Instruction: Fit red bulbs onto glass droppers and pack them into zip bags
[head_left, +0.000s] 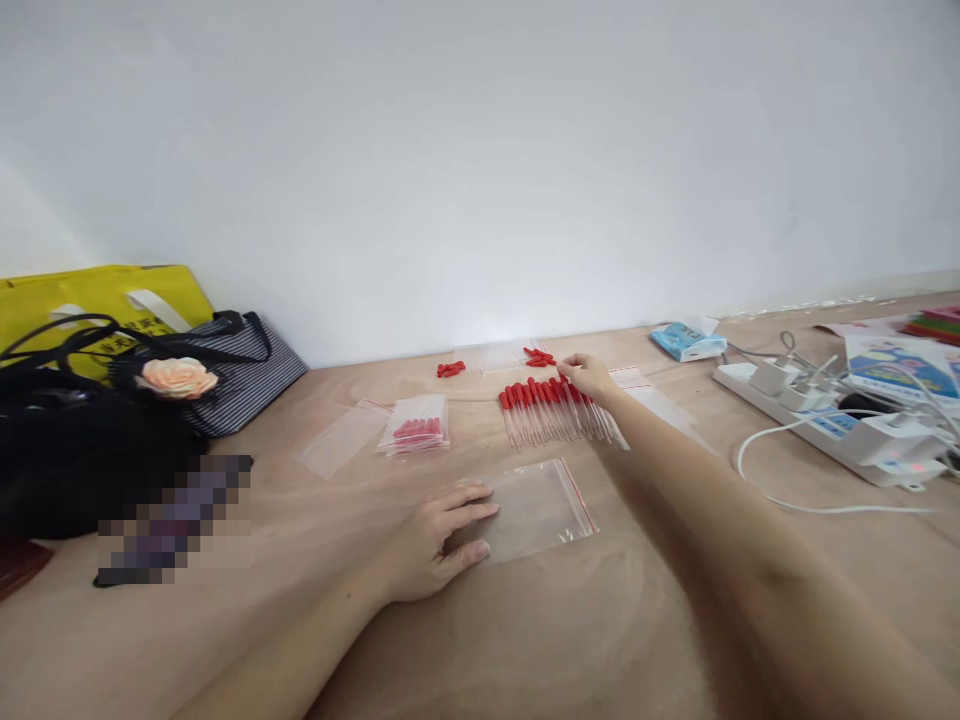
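A row of glass droppers point(536, 410) with red rubber bulbs and clear stems lies side by side in the middle of the table. At the row's right end, my right hand point(589, 375) pinches the bulb of one dropper; its fingertips are partly hidden. Nearer to me, a clear zip bag point(532, 510) with a red seal line lies flat. My left hand point(442, 535) rests at the bag's left edge, fingers stretched out and apart. Loose red rubber bulbs point(451, 370) and a second small pile of red bulbs point(539, 357) lie further back.
Filled zip bags point(416, 425) are stacked left of the row, beside an empty-looking bag point(345, 438). More bags point(660, 405) lie behind my right forearm. A white power strip point(817, 425) with cables and a blue tissue pack point(688, 341) are right; bags point(225, 370) crowd the left.
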